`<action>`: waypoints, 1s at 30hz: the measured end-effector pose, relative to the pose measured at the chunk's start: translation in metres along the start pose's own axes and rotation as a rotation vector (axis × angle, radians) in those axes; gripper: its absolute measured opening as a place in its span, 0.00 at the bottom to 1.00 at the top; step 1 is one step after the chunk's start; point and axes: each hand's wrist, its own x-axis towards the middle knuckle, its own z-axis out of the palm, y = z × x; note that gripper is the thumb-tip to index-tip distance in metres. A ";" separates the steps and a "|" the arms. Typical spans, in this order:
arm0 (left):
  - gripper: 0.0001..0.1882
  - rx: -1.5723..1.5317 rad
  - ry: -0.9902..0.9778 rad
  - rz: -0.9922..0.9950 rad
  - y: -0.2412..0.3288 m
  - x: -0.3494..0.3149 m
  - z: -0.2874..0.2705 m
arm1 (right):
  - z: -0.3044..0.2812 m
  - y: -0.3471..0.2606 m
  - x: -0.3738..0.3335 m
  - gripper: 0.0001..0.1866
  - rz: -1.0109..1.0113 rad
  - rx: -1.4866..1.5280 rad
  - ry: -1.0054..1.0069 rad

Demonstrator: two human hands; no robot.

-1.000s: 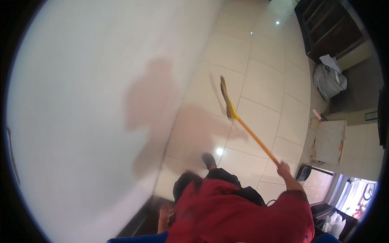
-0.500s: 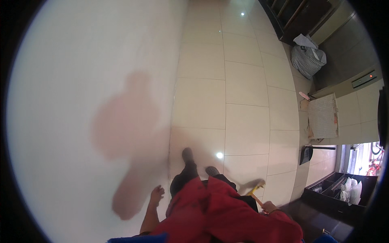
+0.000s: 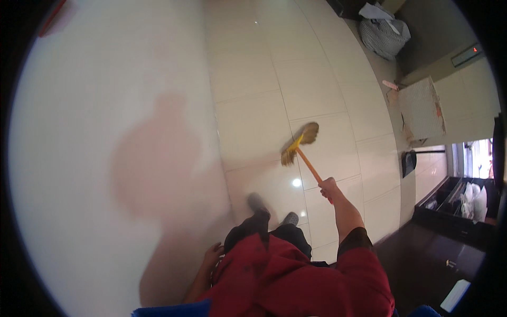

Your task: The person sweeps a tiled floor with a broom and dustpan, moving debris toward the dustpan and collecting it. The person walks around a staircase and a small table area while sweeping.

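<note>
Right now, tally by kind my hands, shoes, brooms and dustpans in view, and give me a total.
Hands, left hand and right hand: 2
Shoes, left shoe and right shoe: 2
Broom, held in the right hand: 1
Black long-handled dustpan: 1
Total: 6

A grey patterned sack (image 3: 384, 39) slumps at upper right, beyond a pale, ragged-edged panel (image 3: 421, 108); nearer, white plastic bags (image 3: 474, 202) sit in a dark, compartmented unit (image 3: 449, 226) near a bright opening (image 3: 479, 158).
</note>
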 end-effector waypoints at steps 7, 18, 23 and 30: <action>0.29 0.187 0.005 -0.063 0.021 0.012 -0.019 | -0.018 0.145 -0.035 0.10 0.023 0.324 -0.074; 0.29 0.233 0.016 -0.100 0.096 0.059 0.028 | -0.150 0.406 -0.289 0.09 0.568 -0.027 0.113; 0.27 0.315 -0.048 0.003 0.133 0.093 0.068 | -0.134 0.437 -0.219 0.06 0.577 0.124 -0.175; 0.27 0.488 -0.061 -0.025 0.223 0.097 0.089 | -0.104 0.369 -0.023 0.07 0.539 1.016 -0.072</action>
